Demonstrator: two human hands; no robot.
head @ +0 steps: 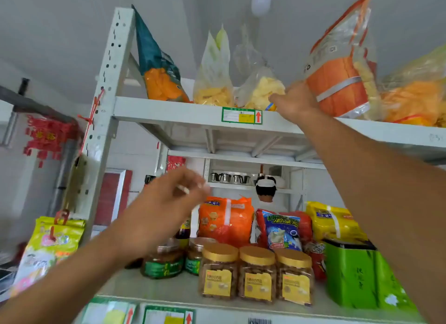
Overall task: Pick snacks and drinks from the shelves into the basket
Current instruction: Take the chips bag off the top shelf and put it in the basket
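Up high, the right hand (pixel 295 101) is wrapped around the bottom of a big orange snack bag (pixel 337 65) with a see-through side, holding it just above the top shelf (pixel 183 112). The bag is tilted, and its writing is too small to read. The left hand (pixel 166 208) is blurry in the air in front of the lower shelf (pixel 173 292), fingers loose and holding nothing. On the top shelf stand a teal bag of orange chips (pixel 156 68) and two clear bags of yellow chips (pixel 214 82). A green-edged price tag (pixel 242 115) with a red arrow sticks on the shelf edge. Lower down sit three gold-lid jars (pixel 257 273) with yellow labels, a green tin (pixel 352 275), and a blue and red bag (pixel 283 229) with Chinese words. No basket shows.
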